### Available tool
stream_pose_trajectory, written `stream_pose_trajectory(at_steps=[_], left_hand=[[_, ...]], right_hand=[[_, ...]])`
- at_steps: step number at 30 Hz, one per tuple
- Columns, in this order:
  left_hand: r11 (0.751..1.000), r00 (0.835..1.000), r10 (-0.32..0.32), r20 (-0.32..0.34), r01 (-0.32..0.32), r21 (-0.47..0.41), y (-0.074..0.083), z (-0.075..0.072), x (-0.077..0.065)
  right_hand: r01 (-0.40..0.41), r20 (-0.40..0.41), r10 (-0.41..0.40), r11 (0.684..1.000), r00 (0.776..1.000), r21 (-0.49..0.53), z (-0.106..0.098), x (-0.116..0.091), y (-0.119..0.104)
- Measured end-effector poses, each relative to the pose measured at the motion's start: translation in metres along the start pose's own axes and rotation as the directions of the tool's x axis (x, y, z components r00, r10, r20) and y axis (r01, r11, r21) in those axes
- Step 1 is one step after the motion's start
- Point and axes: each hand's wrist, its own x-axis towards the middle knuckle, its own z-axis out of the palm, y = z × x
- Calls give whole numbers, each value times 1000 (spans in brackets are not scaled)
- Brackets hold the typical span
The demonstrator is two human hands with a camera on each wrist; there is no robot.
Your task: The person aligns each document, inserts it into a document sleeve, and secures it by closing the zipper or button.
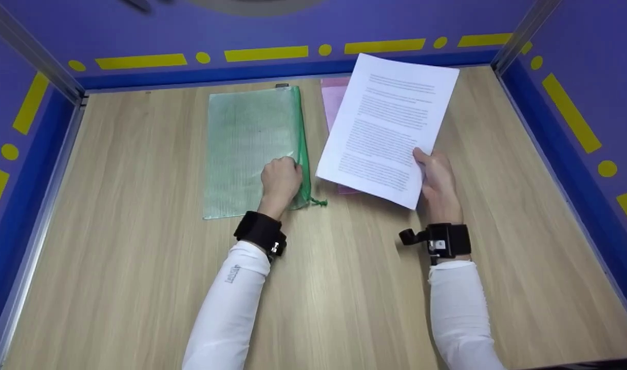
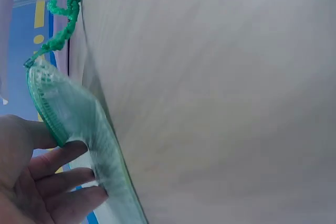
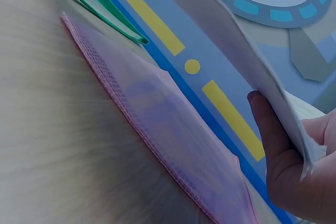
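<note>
A green translucent zipper pouch (image 1: 244, 136) lies flat on the left-middle of the table, its green zipper edge to the right. My left hand (image 1: 281, 180) pinches that edge near its lower end; in the left wrist view the thumb and index finger (image 2: 58, 158) lift it slightly, and a knotted green cord (image 2: 65, 30) hangs from the zipper. My right hand (image 1: 440, 180) holds printed paper (image 1: 385, 123) by its lower right edge, thumb on the printed face and fingers behind. Partly hidden beneath the raised paper lies a pink zipper pouch (image 3: 157, 119).
The wooden table (image 1: 138, 288) is bounded by a purple back panel (image 1: 164, 31) with yellow marks and similar side panels. A dark strap with a small camera (image 1: 408, 237) sits on the right wrist.
</note>
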Motion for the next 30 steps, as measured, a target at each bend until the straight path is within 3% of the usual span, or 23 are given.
stream_pose_trajectory(at_steps=[5, 15, 23, 30], left_hand=[[998, 1000, 13, 23, -12, -58, -9, -3, -2], [994, 996, 77, 35, -74, -86, -16, -9, -6], [979, 991, 109, 83, -92, -182, -23, -13, -8], [981, 985, 122, 121, -101, -166, -25, -17, -8]], right_hand=[[-10, 22, 10, 1000, 1000, 9, 0, -1, 1], [-16, 98, 19, 1000, 995, -27, 9, -9, -5], [-63, 133, 79, 991, 988, -121, 6, -11, -4], [-67, 205, 104, 981, 973, -182, 9, -16, -17]])
